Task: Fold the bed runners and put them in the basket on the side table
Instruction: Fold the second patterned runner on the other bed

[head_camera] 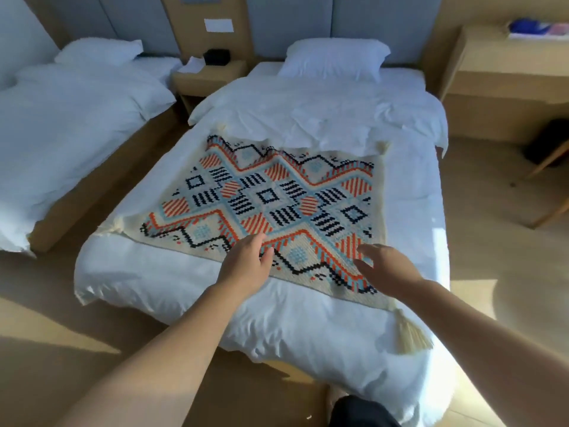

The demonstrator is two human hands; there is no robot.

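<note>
Across most of the view, a bed under a rumpled white duvet, foot end near, a pillow at the far end. To the left, well apart across a strip of wooden floor, a second white bed. Spread flat and unfolded over the near half of the main bed, slightly skewed with the right corner nearer: the bed runner, cream-bordered, woven in orange, pale blue and black zigzags, diamonds and striped blocks, far edge partly overlapped by the duvet fold. Cream tassels at the corners, the near right tassel lying by the bed's right edge. Over the runner's near edge, both bare hands, holding nothing. At the middle of that edge, the left hand, fingers straight and close together, thumb apart, tips over the orange zigzag; touching or just above, impossible to tell. Further right, the right hand, blurred, fingers loosely spread and slightly bent over the near right part of the pattern, no cloth pinched.
</note>
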